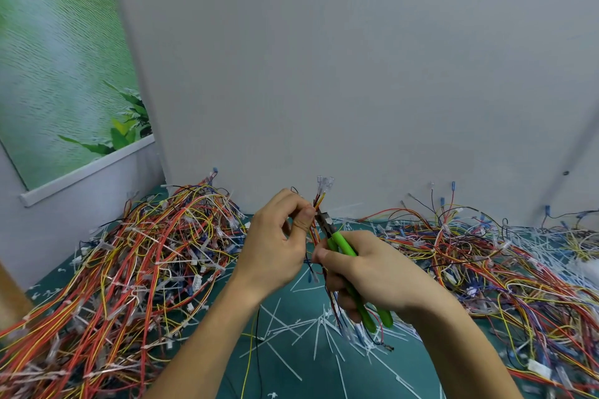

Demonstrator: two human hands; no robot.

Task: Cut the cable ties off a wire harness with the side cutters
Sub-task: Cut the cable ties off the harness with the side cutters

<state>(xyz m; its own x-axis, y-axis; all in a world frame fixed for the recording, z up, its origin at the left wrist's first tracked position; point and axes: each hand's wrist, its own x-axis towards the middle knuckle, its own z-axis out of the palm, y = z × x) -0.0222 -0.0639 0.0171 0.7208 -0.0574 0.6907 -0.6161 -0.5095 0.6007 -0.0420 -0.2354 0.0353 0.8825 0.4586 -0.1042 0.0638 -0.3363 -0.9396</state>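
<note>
Harness: the wire harness (319, 204) is up in the air at centre frame, above the surface (285, 366). Its clear terminals (325, 183) point upward and its tail hangs down between the two wrists.
Left hand: the left hand (275, 236) pinches the bundle just below those terminals. The thumb presses the wires against the curled fingers, the wrist is cocked back and the forearm comes up from low in the frame.
Right hand: the right hand (366, 272) is wrapped round the green handles of the side cutters (340, 244), with the forefinger lying along the top handle. The tool angles up and left.
Cutter nose: it sits right beside the left thumb, in among the wires. The cable tie itself is too small to make out.
Step, as I read it: nipping a tie close under the left-hand pinch.
Doing it well: slip one blade tip under the strap only, with the flat side to the wires. Fan the strands with the thumb so no insulation is caught, then give one firm squeeze.
Risk: a nicked wire, or the thumb, which is very near the blades.
Around: tangled wire heaps on the left (129, 253) and on the right (486, 253), and cut white ties (291, 324) scattered on the green mat.
</note>
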